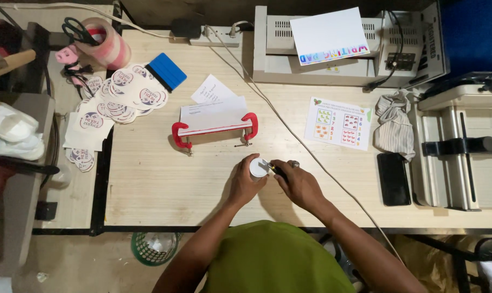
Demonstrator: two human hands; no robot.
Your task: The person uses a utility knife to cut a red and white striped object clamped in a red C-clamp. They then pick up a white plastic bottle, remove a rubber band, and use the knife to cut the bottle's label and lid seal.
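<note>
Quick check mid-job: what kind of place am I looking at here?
Likely a small print or stationery workshop: a laminating machine at the back of the wooden table, round printed stickers, and a paper stack in red clamps.

Desk (164, 184): pale wood, matt, fine straight grain, dark metal edge.
Jar (258, 167) in the left hand (245, 184): white plastic, smooth, slight sheen.
Clamps (181, 135): red plastic, glossy, with thin metal screws; they pinch a stack of white matt paper (213, 116).
Stickers (127, 89): round, glossy printed paper.
Squeegee (167, 70): blue, matt plastic.
Tape roll (107, 46): shiny translucent film.
Scissors (78, 30): black plastic handles.
Laminator (273, 49): grey-white painted metal, dull.
Worksheet (338, 123): printed paper, faintly glossy.
Cloth (393, 126): striped, crumpled, soft.
Phone (393, 179): black, smooth glass, matt in this light.
Basket (155, 248): green mesh; plastic or wire, cannot tell.
</note>
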